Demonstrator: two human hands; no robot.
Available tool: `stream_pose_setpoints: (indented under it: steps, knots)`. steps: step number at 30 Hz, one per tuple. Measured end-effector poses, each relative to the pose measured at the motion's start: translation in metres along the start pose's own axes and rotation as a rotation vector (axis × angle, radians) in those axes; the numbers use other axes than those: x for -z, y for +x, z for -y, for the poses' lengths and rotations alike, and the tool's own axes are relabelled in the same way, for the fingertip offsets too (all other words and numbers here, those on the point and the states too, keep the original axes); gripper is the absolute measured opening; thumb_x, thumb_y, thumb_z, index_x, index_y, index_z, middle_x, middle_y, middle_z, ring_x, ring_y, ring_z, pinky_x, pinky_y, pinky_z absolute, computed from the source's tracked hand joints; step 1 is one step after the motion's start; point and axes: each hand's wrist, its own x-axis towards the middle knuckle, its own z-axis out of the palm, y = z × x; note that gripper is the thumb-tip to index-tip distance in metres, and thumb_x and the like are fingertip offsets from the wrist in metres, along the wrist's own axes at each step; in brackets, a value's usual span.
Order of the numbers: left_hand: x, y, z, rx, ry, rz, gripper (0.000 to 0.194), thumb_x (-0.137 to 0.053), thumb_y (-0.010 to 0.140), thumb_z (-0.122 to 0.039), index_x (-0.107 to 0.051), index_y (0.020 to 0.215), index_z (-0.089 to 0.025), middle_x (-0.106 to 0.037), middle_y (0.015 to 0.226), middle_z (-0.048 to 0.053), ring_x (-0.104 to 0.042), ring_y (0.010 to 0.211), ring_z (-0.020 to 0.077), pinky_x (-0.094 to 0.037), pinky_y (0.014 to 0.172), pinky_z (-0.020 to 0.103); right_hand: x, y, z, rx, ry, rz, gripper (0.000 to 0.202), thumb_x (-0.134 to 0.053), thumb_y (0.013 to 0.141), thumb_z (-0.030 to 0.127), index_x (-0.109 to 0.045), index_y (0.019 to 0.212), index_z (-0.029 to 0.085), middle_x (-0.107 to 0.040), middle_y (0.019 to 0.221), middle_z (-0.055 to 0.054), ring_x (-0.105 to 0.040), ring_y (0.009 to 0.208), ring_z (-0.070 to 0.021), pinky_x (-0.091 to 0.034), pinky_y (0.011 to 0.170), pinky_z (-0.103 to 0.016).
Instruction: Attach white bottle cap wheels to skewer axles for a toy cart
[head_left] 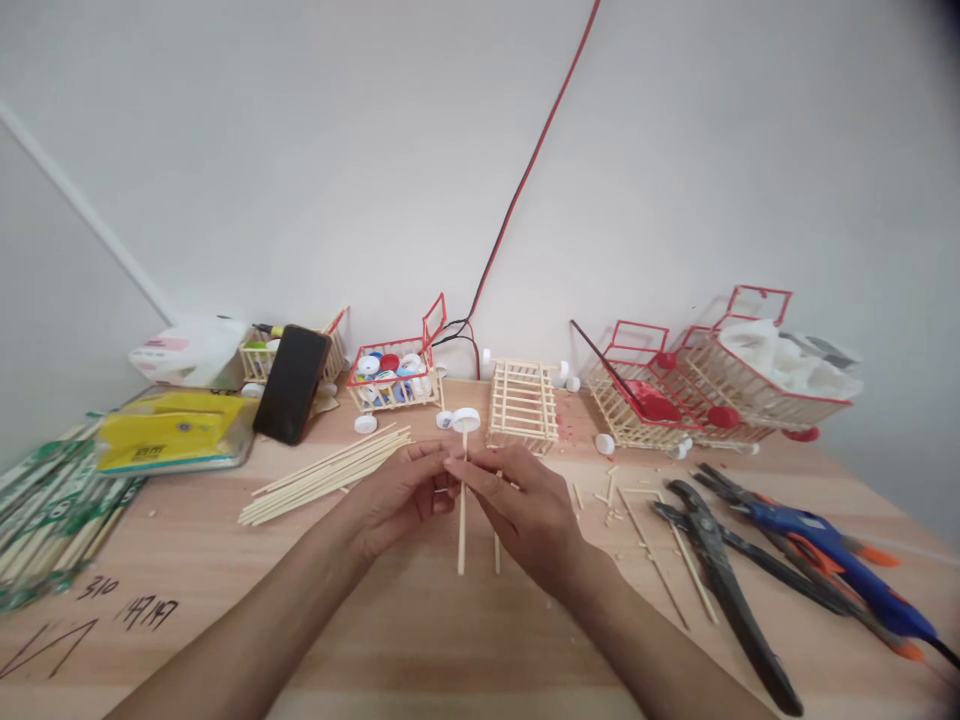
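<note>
A thin wooden stick [461,540] stands nearly upright in the view between my hands, with a white bottle cap [466,419] at its upper end. My left hand [401,495] pinches the stick below the cap from the left. From the right, the thumb and fingers of my right hand [529,500] close on the same stick. A second stick [497,552] shows beneath my right hand; its upper part is mostly hidden. Just beyond the hands lies a stick frame [523,405] with white caps at its far corners.
Loose sticks [322,478] lie left of my hands. Farther left are a black phone [292,385], a yellow packet [172,430] and wrapped chopsticks [56,510]. Small stick carts [394,385] stand along the wall. Black-handled pliers [724,590] and a blue glue gun [847,560] lie right.
</note>
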Motion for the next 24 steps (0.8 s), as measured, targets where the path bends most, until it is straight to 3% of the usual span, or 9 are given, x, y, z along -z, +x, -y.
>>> stream_pose_setpoints:
  steps: [3,7,10,16,24]
  knots:
    - [0.001,0.0,-0.003,-0.003,0.075,0.011,0.025,-0.076,0.069,-0.033,-0.062,0.073,-0.012,-0.051,0.061,-0.002,-0.044,0.053,0.0054,-0.03,0.046,0.016,0.004,0.001,-0.001,-0.083,0.105,-0.072,0.032,-0.049,0.088,0.008,-0.064,0.111,0.025,-0.064,0.101,-0.007,-0.059,0.096,-0.0171,-0.049,0.081,-0.031]
    - [-0.003,-0.004,-0.006,-0.033,0.289,0.065,0.025,-0.07,0.075,-0.036,-0.061,0.074,-0.013,-0.057,0.072,0.0,-0.043,0.054,0.0049,-0.032,0.05,0.018,0.011,0.005,-0.01,-0.392,0.243,-0.233,0.021,-0.048,0.092,0.022,-0.062,0.108,0.023,-0.062,0.101,-0.007,-0.059,0.093,-0.0172,-0.049,0.075,-0.03]
    - [-0.007,-0.006,-0.006,-0.087,0.455,0.111,0.027,-0.065,0.079,-0.039,-0.061,0.075,-0.012,-0.063,0.077,0.003,-0.043,0.055,0.0056,-0.031,0.051,0.018,0.012,0.007,-0.019,-0.561,0.417,-0.2,0.03,-0.047,0.093,0.035,-0.058,0.117,0.021,-0.062,0.113,-0.009,-0.06,0.099,-0.0189,-0.05,0.076,-0.031]
    - [-0.013,-0.007,-0.008,-0.155,0.575,0.103,0.029,-0.063,0.079,-0.041,-0.056,0.071,-0.014,-0.063,0.066,0.002,-0.041,0.051,0.0069,-0.029,0.047,0.019,0.007,0.008,-0.02,-0.574,0.568,-0.052,0.037,-0.052,0.09,0.042,-0.058,0.12,0.023,-0.067,0.116,-0.008,-0.061,0.108,-0.021,-0.05,0.087,-0.036]
    - [-0.012,-0.005,-0.004,-0.163,0.641,0.103,0.028,-0.064,0.078,-0.04,-0.057,0.071,-0.014,-0.059,0.062,0.0,-0.039,0.049,0.0058,-0.028,0.047,0.019,0.005,0.007,-0.017,-0.595,0.593,-0.049,0.034,-0.054,0.089,0.037,-0.06,0.12,0.024,-0.065,0.12,-0.007,-0.061,0.11,-0.02,-0.049,0.092,-0.037]
